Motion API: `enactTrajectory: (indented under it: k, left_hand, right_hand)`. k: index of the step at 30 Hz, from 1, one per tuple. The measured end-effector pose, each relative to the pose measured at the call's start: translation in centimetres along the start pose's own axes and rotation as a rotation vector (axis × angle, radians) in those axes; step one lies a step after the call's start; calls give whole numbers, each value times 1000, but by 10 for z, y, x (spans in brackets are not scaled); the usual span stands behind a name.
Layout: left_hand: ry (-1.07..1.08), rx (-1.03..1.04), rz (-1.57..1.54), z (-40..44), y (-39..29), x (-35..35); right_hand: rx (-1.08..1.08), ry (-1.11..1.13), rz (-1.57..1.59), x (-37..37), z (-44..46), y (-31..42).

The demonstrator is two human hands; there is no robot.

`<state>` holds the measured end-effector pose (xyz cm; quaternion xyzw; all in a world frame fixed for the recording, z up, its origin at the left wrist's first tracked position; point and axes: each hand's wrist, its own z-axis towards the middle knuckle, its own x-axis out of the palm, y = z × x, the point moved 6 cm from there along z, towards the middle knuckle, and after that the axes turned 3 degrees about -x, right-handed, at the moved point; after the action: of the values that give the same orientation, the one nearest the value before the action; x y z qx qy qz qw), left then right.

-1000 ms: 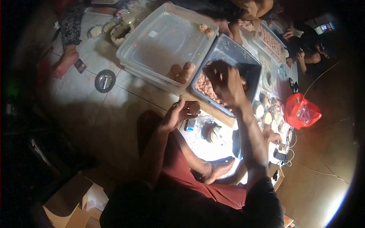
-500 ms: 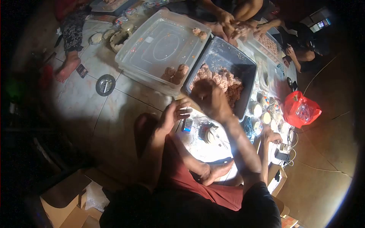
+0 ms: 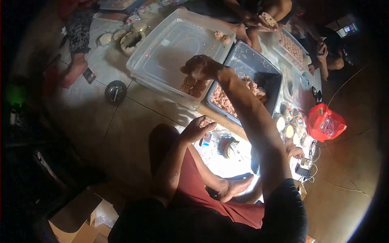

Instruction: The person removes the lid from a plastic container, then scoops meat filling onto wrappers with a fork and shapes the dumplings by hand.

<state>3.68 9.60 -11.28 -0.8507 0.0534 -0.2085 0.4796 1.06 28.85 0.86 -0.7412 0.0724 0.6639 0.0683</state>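
My right hand (image 3: 202, 68) is closed above the near right corner of a clear plastic tray (image 3: 139, 75). Whatever its fingers hold is hidden by the hand. Just beneath it, several lumps of raw minced meat (image 3: 192, 87) sit in the tray. My left hand (image 3: 198, 128) hovers over my lap, palm up, fingers loosely curved and apart. Beside the tray, a dark grey bin (image 3: 275, 79) holds loose minced meat (image 3: 223, 101), partly covered by my right forearm. Two more meat lumps (image 3: 222, 37) lie at the tray's far right corner.
Across from me, another person's hand (image 3: 265, 26) holds a meat lump. A tray of small pieces (image 3: 291, 46) stands beyond the bin. A red plastic bag (image 3: 326, 121), cups (image 3: 288, 131) and cables are at right. An ashtray (image 3: 116, 93) and phone (image 3: 89, 75) lie left.
My right hand has moved left from the grey bin to over the clear tray. My left hand has shifted slightly down and right. The person opposite now shows a meat lump in hand.
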Motion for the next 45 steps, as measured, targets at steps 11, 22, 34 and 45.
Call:
enactTrajectory:
  k: [11, 22, 34, 45]
  left_hand:
    - [-36, 23, 99, -4, -8, -2]
    - [-142, 271, 24, -6, 4, -10]
    - [-147, 553, 747, -37, -9, 65]
    - [-158, 808, 1230, -29, 21, 211]
  right_hand:
    - [517, 9, 421, -37, -31, 8]
    - [954, -726, 840, -94, -284, 131]
    - [1046, -669, 421, 148, -383, 269]
    - [1431, -871, 1029, 56, -460, 310]
